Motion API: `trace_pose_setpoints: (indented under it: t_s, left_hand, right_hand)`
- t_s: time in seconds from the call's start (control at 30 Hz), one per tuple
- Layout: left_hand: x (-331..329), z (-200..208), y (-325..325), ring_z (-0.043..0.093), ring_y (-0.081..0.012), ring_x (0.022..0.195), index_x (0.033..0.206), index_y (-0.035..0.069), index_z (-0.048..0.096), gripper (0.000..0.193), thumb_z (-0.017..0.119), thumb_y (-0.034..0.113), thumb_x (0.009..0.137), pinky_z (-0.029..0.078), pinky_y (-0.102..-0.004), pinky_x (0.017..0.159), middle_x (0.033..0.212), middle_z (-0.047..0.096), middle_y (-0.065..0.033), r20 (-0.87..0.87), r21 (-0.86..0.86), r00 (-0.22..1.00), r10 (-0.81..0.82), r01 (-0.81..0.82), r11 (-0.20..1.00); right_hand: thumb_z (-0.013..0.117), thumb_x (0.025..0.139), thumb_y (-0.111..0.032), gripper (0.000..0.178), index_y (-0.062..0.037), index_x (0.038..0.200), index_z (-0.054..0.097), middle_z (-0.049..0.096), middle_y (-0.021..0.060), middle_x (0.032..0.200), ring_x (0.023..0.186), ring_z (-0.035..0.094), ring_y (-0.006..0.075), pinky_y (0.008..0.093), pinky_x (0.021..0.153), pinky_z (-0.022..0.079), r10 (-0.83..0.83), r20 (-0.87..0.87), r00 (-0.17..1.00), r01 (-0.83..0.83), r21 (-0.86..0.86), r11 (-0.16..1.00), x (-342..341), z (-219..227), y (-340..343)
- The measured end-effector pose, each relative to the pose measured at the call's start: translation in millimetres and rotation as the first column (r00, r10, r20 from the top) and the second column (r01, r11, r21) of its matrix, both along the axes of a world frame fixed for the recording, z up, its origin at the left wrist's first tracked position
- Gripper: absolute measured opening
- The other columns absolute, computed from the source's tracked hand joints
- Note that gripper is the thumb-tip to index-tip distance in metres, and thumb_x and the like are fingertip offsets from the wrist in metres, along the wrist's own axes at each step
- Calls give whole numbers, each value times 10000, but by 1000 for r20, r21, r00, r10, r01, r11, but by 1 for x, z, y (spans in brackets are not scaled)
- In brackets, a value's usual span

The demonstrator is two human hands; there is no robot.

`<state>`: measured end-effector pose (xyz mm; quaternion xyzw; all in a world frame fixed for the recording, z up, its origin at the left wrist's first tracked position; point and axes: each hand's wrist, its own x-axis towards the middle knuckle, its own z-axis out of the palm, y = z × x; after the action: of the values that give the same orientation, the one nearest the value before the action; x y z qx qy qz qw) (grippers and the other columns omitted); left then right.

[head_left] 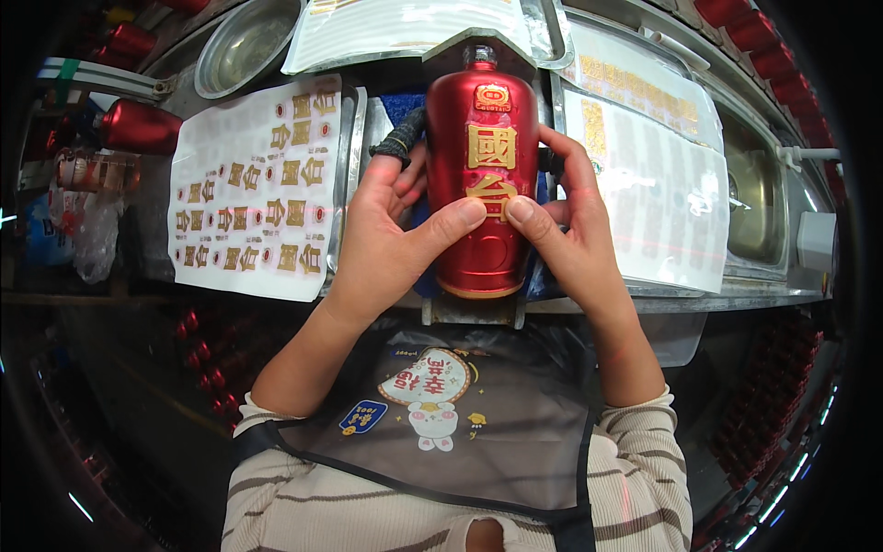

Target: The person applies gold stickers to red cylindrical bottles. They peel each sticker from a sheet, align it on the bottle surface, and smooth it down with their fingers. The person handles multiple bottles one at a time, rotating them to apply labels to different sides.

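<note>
A glossy red bottle (448, 152) with raised gold characters and a gold base rim lies in a metal holder, its neck at the far end. My left hand (391, 230) grips its left side, the thumb pressing on the lower gold character (486, 187). From the right, my right hand (575, 225) holds the other side, its thumb tip on the same character close to the left thumb. The fingers of both hands are partly hidden beside the bottle. A dark cord-wrapped peg (401, 140) stands against the bottle's left side, above my left fingers.
Left lies a white sheet of gold character stickers (248, 184); right, a mostly bare backing sheet (653, 193). A metal bowl (246, 51) sits far left, near another red bottle (140, 126). A metal basin (756, 198) is at the right. Blue cloth (402, 108) lies under the bottle.
</note>
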<state>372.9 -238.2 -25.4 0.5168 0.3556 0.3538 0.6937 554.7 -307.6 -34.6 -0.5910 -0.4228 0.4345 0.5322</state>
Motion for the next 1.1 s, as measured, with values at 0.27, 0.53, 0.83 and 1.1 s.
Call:
trace_pose_setpoints:
  t_s: [0.27,0.53,0.83,1.1]
  left_hand:
    - [4,6,-6,517,-238,1272,1180,-25,433,531,798,166,845,385,-370,1092,1325,542,-210,-68,57,998,2,1,998]
    - [5,4,-9,522,-222,1259,1234,-44,428,563,794,134,845,400,-363,1075,1319,544,-198,-80,37,997,-3,6,999]
    - [5,0,-8,503,-231,1281,1392,-50,369,721,794,142,842,387,-369,1095,1370,513,-183,-34,33,999,-20,21,999]
    - [-3,10,23,441,-499,1324,1181,132,723,583,615,614,871,198,-656,1103,1536,270,-356,-506,782,840,197,349,517]
  right_hand:
    - [659,867,-88,345,15,1187,577,611,70,958,741,589,95,221,658,488,-274,-493,826,262,-95,960,37,14,15]
    - [725,749,15,266,-2,995,625,633,153,852,751,655,311,355,659,536,-142,548,824,-145,447,883,-4,52,35]
    - [749,843,-49,250,-9,1058,627,660,63,912,810,636,130,240,743,515,-282,438,854,18,517,856,8,38,40]
    - [724,880,-52,261,-7,1095,584,634,39,941,848,620,105,226,762,491,-350,291,890,225,386,894,13,24,36]
